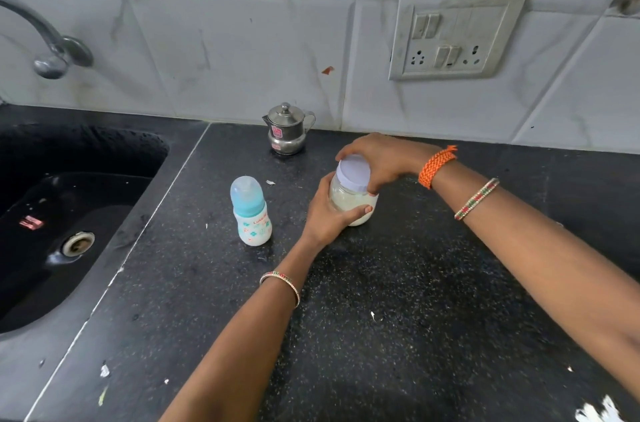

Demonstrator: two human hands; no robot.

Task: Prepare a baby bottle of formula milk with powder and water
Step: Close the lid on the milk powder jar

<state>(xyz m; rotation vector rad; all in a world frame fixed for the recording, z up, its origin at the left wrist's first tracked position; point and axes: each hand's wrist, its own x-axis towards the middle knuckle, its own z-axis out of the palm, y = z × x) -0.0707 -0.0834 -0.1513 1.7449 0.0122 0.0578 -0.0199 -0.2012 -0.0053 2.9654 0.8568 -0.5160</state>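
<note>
A clear jar of pale powder (346,197) stands on the black speckled counter (381,300). My left hand (327,217) wraps around the jar's body from the left. My right hand (379,158) grips the jar's pale lilac lid (354,171) from behind and the right. The lid sits on the jar. A small baby bottle (251,211) with a clear cap and teal collar stands upright to the left of the jar, untouched.
A small steel lidded pot (287,129) stands by the wall behind the jar. A black sink (69,214) with a drain lies to the left, a tap (48,41) above it. A switch and socket panel (453,37) is on the tiled wall.
</note>
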